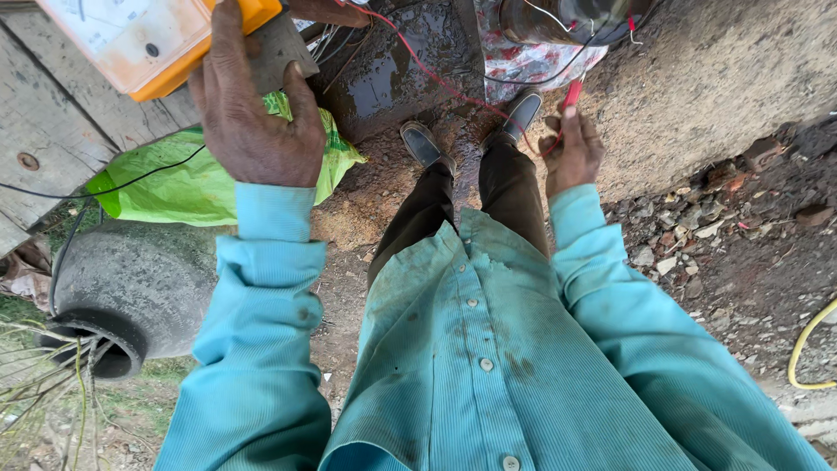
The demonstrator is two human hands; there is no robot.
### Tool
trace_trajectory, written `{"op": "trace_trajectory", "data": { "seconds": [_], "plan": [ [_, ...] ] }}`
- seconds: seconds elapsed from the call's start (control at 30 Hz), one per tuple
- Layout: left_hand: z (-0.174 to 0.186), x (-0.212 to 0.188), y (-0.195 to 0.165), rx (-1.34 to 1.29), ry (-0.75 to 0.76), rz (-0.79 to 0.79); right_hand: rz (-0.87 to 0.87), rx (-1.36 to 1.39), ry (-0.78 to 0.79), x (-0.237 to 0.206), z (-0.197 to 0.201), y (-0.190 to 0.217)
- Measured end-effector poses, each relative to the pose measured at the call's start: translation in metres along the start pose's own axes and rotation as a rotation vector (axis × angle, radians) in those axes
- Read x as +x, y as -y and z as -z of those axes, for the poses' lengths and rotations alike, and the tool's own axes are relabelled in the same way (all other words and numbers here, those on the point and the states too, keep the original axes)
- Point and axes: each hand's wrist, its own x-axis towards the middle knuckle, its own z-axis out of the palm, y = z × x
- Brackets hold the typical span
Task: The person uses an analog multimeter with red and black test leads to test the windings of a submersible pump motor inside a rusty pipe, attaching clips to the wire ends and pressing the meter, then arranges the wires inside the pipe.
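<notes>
My left hand point(253, 109) reaches up and grips the lower edge of an orange-cased meter with a pale dial face point(144, 39), which rests on a wooden plank table point(61, 113). My right hand point(568, 150) pinches a red test probe point(571, 94) whose red wire point(436, 74) runs up and left toward the meter. The probe tip points at a dark metal cylinder point(567, 19) that sits on a flowered cloth point(523, 61) at the top. Both my arms wear light blue sleeves.
A green plastic bag point(183, 179) lies under the table edge. A grey clay pot point(122, 288) lies on its side at the left. My shoes point(471, 131) stand on wet dirt by a puddle point(392, 70). Stones and a yellow hose point(806, 344) are at the right.
</notes>
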Motion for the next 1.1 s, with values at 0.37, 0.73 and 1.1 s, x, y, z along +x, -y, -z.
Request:
{"op": "trace_trajectory", "data": {
  "seconds": [0.37,0.73,1.1],
  "plan": [
    [0.010,-0.007,-0.001,-0.027,0.008,0.033,-0.012,0.038,0.104,0.027,-0.012,0.017],
    [0.010,-0.015,0.003,-0.011,0.015,0.085,-0.083,-0.036,0.107,0.018,-0.017,0.014],
    [0.010,-0.014,0.002,-0.035,0.009,0.073,-0.050,-0.171,0.131,0.026,-0.014,0.011]
  ]
}}
